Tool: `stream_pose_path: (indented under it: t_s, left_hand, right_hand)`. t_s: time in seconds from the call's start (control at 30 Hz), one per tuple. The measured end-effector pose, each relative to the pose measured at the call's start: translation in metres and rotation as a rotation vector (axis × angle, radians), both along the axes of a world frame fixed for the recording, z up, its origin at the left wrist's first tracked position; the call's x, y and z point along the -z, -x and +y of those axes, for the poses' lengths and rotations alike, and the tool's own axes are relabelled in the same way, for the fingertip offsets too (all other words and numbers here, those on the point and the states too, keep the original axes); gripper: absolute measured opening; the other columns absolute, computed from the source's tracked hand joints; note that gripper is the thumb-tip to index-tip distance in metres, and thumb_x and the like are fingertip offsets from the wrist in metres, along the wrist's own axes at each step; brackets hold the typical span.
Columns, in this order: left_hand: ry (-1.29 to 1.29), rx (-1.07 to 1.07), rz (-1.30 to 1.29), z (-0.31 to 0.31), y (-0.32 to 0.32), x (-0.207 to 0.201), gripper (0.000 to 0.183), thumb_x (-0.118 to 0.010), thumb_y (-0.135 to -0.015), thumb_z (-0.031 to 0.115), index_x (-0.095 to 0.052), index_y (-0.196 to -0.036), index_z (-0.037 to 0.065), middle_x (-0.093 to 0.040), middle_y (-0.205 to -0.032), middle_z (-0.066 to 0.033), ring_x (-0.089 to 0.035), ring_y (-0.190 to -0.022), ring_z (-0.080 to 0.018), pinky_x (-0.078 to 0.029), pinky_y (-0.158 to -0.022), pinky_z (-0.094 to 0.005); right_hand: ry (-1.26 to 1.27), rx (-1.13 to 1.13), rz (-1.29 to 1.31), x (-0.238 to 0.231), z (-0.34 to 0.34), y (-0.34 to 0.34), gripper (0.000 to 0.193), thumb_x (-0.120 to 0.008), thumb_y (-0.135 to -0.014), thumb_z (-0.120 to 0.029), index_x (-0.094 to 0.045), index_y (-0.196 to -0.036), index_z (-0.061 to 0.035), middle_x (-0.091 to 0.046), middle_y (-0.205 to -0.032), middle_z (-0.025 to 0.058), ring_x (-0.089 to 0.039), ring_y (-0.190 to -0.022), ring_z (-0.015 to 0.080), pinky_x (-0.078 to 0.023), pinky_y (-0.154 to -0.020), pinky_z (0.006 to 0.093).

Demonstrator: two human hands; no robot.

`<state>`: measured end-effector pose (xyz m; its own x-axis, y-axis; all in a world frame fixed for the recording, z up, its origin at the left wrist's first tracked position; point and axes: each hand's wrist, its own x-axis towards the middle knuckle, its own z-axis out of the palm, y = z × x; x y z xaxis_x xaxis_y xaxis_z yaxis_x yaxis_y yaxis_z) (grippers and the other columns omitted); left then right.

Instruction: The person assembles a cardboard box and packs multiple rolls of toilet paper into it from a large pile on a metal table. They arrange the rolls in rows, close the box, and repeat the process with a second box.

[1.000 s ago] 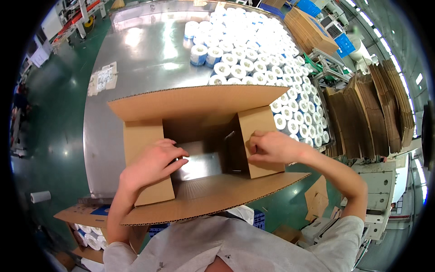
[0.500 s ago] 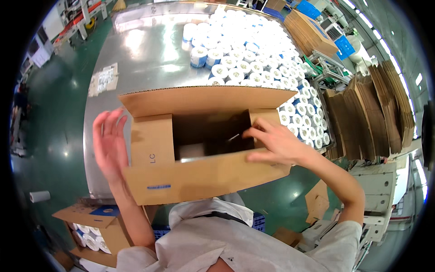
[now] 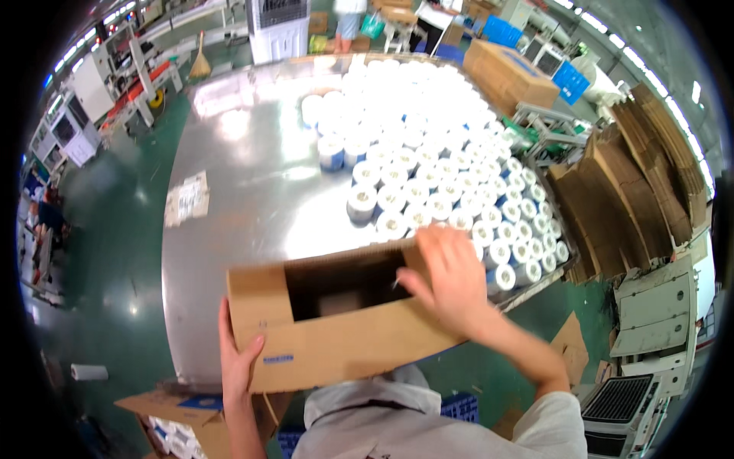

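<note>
An open cardboard box (image 3: pixel 344 353) lies at the table's near edge, tilted, with its dark opening facing up. My left hand (image 3: pixel 238 356) grips its left end, thumb on the front panel and fingers along the side. Over the right end is my right hand (image 3: pixel 455 283), its fingers stretched toward the far edge and its thumb apart above the opening. Part of the right end is hidden under that hand. A pale patch shows inside the box, too dim to name. Behind it, many white rolls with blue wrapping (image 3: pixel 394 197) stand upright on the metal table (image 3: pixel 252 183).
Stacked flat cardboard sheets (image 3: pixel 612 206) lean at the right. A large carton (image 3: pixel 508 76) sits beyond the table's far right corner. Below left is another open box (image 3: pixel 164 405) of rolls. One white roll (image 3: pixel 89 372) lies on the green floor.
My left hand has closed on the box's left end. The far flap no longer stands up. My right hand has moved from the opening onto the right end, and the view has tilted upward.
</note>
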<state>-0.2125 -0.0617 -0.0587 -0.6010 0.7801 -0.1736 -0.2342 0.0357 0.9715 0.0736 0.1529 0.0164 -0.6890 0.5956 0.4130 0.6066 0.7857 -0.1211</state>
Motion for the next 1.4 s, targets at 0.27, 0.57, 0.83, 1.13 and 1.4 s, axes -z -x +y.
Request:
stream_pose_path:
  t_s: [0.27, 0.57, 0.83, 1.13, 1.4]
  left_hand:
    - [-0.167, 0.209, -0.464, 0.013, 0.014, 0.112, 0.071, -0.050, -0.104, 0.045, -0.034, -0.156, -0.001, -0.045, -0.154, -0.0171, -0.046, -0.141, -0.0283, -0.041, -0.114, -0.0399]
    - [0.191, 0.145, -0.509, 0.000, -0.006, 0.280, 0.055, -0.052, -0.106, 0.047, -0.060, -0.135, 0.000, -0.067, -0.125, -0.0083, -0.060, -0.114, -0.0179, -0.047, -0.100, -0.0391]
    - [0.201, -0.110, -0.001, -0.091, 0.040, -0.068, 0.064, -0.069, -0.095, 0.020, -0.045, -0.148, -0.006, -0.058, -0.137, -0.0206, -0.061, -0.120, -0.0317, -0.050, -0.102, -0.0438]
    - [0.483, 0.384, 0.164, -0.040, -0.056, -0.161, 0.069, -0.060, -0.103, 0.016, -0.027, -0.160, 0.002, -0.038, -0.159, -0.0136, -0.039, -0.142, -0.0255, -0.035, -0.116, -0.0392]
    - [0.350, 0.831, 0.199, 0.111, -0.178, -0.016, 0.072, -0.053, -0.104, 0.014, -0.010, -0.160, 0.000, -0.031, -0.158, -0.0169, -0.032, -0.146, -0.0243, -0.027, -0.120, -0.0354]
  right_hand:
    - [0.305, -0.053, -0.235, 0.026, -0.008, -0.091, 0.071, -0.048, -0.104, -0.051, -0.033, -0.159, -0.0082, -0.030, -0.164, 0.0188, -0.029, -0.153, 0.0335, -0.022, -0.126, 0.0472]
    - [0.588, 0.091, 0.080, 0.033, 0.016, -0.195, 0.078, -0.040, -0.104, -0.049, -0.018, -0.162, -0.0012, -0.016, -0.167, 0.0258, -0.012, -0.157, 0.0380, -0.007, -0.127, 0.0482]
    - [1.327, -0.196, 0.946, 0.056, -0.044, -0.101, 0.095, -0.042, -0.100, -0.065, -0.009, -0.165, -0.0039, -0.013, -0.171, 0.0105, -0.010, -0.158, 0.0228, -0.009, -0.126, 0.0387]
    - [2.047, 0.227, 0.830, 0.234, -0.040, -0.038, 0.068, -0.052, -0.106, -0.043, -0.029, -0.158, -0.0048, -0.051, -0.148, 0.0114, -0.048, -0.136, 0.0199, -0.037, -0.114, 0.0375]
    - [1.737, -0.104, 0.857, 0.151, 0.015, -0.029, 0.073, -0.050, -0.108, -0.042, -0.026, -0.159, 0.0038, -0.038, -0.161, 0.0136, -0.036, -0.147, 0.0204, -0.027, -0.121, 0.0334]
